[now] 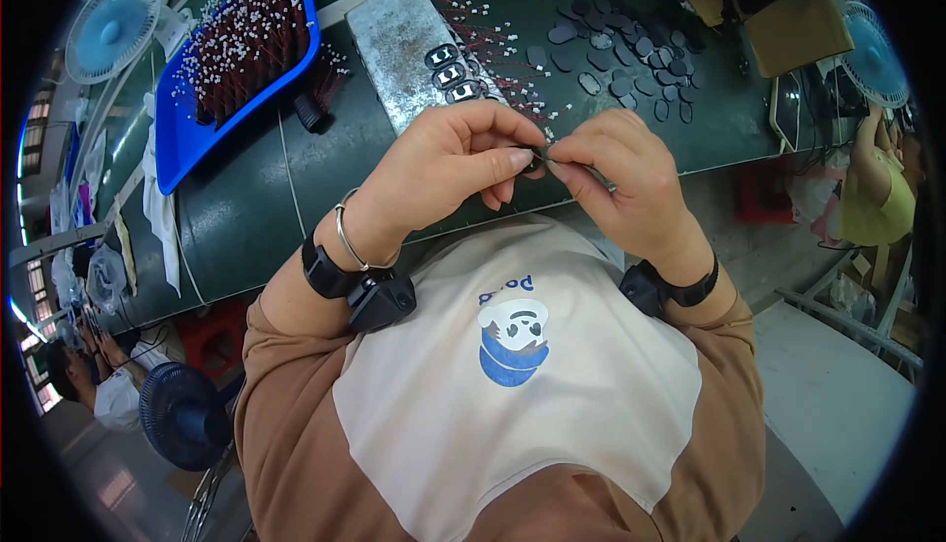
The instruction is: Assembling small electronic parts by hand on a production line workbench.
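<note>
My left hand (439, 163) is closed on a small black part (535, 163), held between thumb and fingers just off the near edge of the bench. My right hand (631, 172) meets it from the other side, thumb and forefinger pinched together at the part; whatever is between those fingertips is too small to make out. Just beyond, a worn metal block (389, 34) lies on the green bench, with several black oval housings (448, 75) in a row on it. Red wires with white connectors (488, 39) fan out along its right side.
A blue tray (175, 158) heaped with wired black parts stands at the left. Dark oval pieces (631, 54) lie scattered farther right, near an open cardboard box (798, 30). Fans (113, 28) stand around the bench. Another person's arm (865, 163) shows at the far right.
</note>
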Demonstrator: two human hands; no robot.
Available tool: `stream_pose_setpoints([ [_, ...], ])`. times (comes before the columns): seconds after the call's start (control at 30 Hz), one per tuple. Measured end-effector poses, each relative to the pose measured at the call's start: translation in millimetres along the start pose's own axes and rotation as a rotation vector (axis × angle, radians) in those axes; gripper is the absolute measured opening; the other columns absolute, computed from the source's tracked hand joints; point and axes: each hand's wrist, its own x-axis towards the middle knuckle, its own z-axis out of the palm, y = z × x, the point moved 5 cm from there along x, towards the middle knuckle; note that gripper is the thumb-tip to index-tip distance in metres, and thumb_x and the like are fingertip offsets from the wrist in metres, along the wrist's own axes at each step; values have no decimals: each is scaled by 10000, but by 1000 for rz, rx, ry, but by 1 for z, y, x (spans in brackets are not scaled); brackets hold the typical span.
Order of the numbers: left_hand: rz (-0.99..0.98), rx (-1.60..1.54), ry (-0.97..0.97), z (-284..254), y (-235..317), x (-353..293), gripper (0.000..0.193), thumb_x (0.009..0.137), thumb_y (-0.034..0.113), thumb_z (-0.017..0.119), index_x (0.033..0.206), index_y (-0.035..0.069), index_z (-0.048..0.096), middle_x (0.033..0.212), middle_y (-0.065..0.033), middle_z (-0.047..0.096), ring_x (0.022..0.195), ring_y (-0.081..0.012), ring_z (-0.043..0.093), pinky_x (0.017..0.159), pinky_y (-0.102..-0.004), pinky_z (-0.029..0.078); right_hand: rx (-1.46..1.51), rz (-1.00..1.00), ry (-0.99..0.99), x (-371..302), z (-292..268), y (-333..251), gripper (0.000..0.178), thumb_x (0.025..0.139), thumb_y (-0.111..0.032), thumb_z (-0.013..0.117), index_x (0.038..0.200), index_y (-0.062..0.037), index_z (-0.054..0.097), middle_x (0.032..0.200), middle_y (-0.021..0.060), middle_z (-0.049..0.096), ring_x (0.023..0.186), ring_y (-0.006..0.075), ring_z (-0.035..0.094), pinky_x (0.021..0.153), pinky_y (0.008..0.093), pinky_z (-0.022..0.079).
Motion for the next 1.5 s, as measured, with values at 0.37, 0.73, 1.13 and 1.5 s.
stream_pose_setpoints([
  [0.37,-47,-67,-36,7,-6,-2,178,824,29,621,997,-11,601,824,-67,648,636,-76,570,550,-206,476,8,-101,2,-5,1,-2,191,670,42,666,830,-17,580,773,101,558,665,257,515,601,331,397],
  [0.73,1,-131,-12,11,-7,-3,184,830,-3,602,1010,-20,570,860,-126,651,667,-91,581,545,-196,433,-22,-161,27,-10,0,-3,204,654,30,680,832,-16,592,770,90,561,662,250,527,601,335,411],
  [1.13,30,-184,-6,14,-8,-1,173,838,-7,586,1010,-22,572,830,-110,636,616,-75,531,532,-190,413,-118,-291,70,-13,-4,-7,281,577,36,681,851,-4,632,750,68,553,645,228,532,611,345,441],
  [1.5,58,-256,-6,19,-10,-1,146,841,7,580,986,-9,576,834,-93,645,638,-73,531,555,-200,426,-130,-311,58,-16,-5,-6,279,586,17,692,857,-1,634,771,72,563,658,231,541,642,345,458],
])
